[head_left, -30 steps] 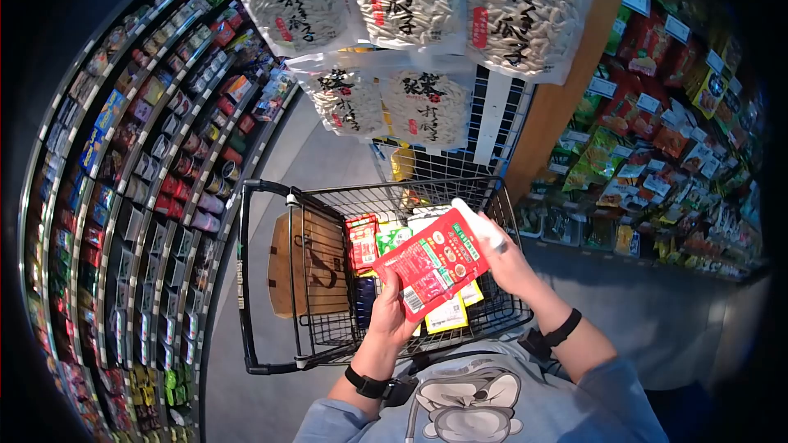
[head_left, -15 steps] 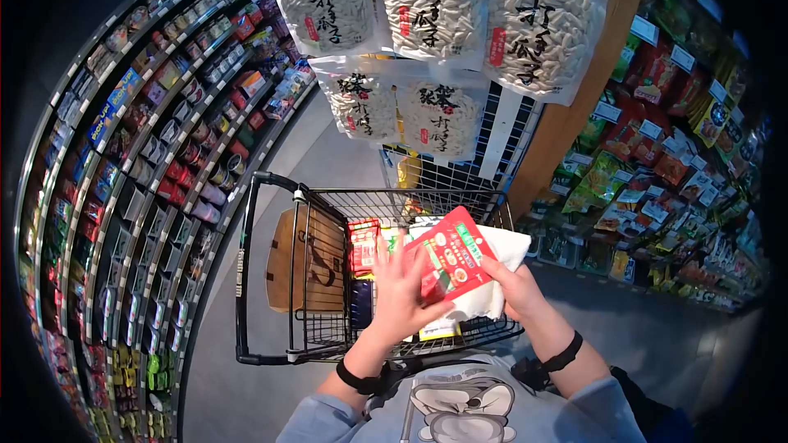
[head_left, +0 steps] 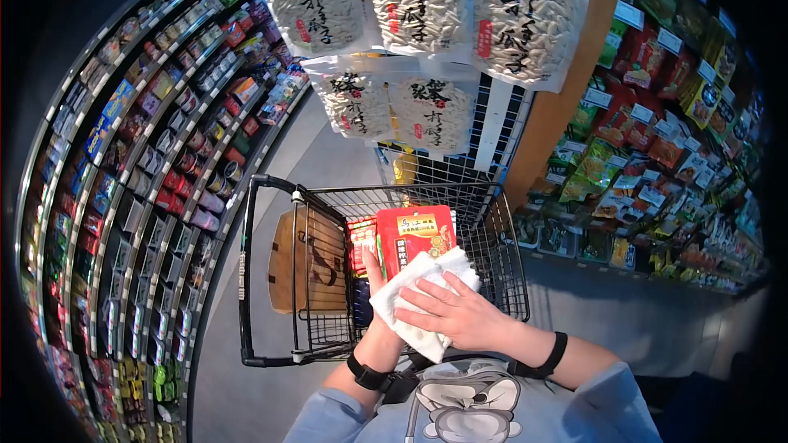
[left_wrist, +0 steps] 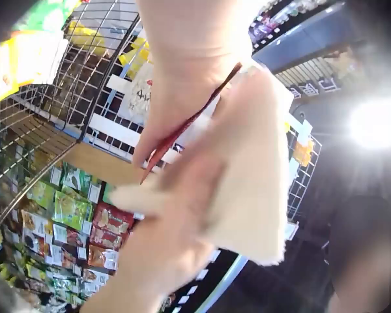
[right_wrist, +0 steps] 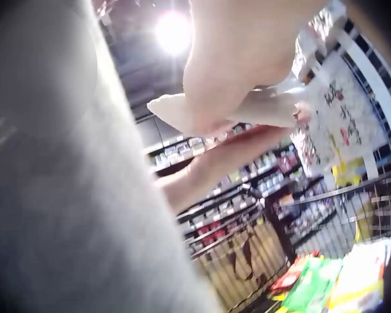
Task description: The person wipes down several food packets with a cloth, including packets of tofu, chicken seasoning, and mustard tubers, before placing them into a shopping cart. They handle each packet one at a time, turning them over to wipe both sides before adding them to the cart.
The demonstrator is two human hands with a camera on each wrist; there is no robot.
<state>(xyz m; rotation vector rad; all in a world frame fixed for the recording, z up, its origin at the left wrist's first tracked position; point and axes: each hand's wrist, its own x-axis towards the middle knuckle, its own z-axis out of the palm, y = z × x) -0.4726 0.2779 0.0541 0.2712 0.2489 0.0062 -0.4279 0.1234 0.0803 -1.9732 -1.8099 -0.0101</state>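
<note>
In the head view my left hand (head_left: 380,312) holds a red packet of pickled mustard (head_left: 416,234) from below, its front upward, over the cart. A folded white cloth (head_left: 416,283) covers the packet's lower part. Across that cloth my right hand (head_left: 451,312) presses flat, with its fingers spread. The left wrist view shows the packet edge-on as a thin red strip (left_wrist: 182,130) between the left hand (left_wrist: 189,72) and the cloth (left_wrist: 251,176). In the right wrist view the cloth (right_wrist: 173,111) sticks out beneath the right hand (right_wrist: 241,59).
Below the hands stands a black wire shopping cart (head_left: 312,320) with several bagged goods in it. A brown bag (head_left: 283,267) is at its left side. Bags of white seeds (head_left: 419,8) hang ahead. Stocked shelves (head_left: 148,156) curve along the left; hanging packets (head_left: 640,139) line the right.
The packet has been turned from its printed back to its front. The white cloth went from behind it, in the right hand, to on top, and the right hand now lies flat over it.
</note>
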